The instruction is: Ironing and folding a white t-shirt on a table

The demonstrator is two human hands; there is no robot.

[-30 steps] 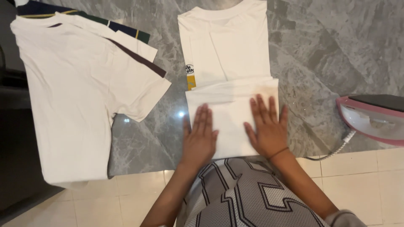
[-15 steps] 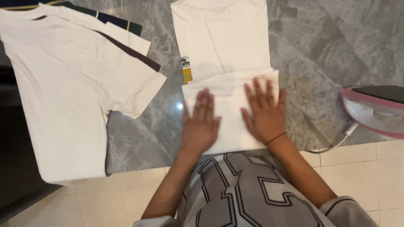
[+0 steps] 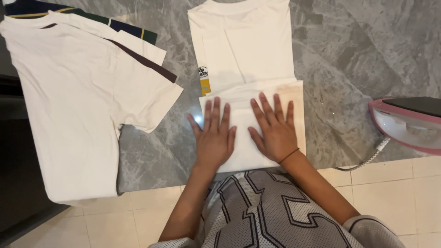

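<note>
A white T-shirt (image 3: 245, 43) lies on the grey marble counter (image 3: 358, 55), its lower part folded up into a flat panel near the front edge. My left hand (image 3: 215, 135) rests flat on the left side of that folded panel, fingers spread. My right hand (image 3: 273, 128) presses flat on the panel's middle, with a thin dark band on its wrist. Neither hand grips the cloth; both palms lie on top of it.
A stack of white shirts (image 3: 78, 105) with dark trim lies on the counter's left and hangs over its front edge. A pink and white iron (image 3: 409, 124) stands at the right, its cord (image 3: 367, 160) trailing toward the front edge. Pale floor tiles (image 3: 138, 220) lie below.
Both hands have slid leftward over the folded panel and a little nearer each other. The right hand moved off the panel's right edge toward its middle.
</note>
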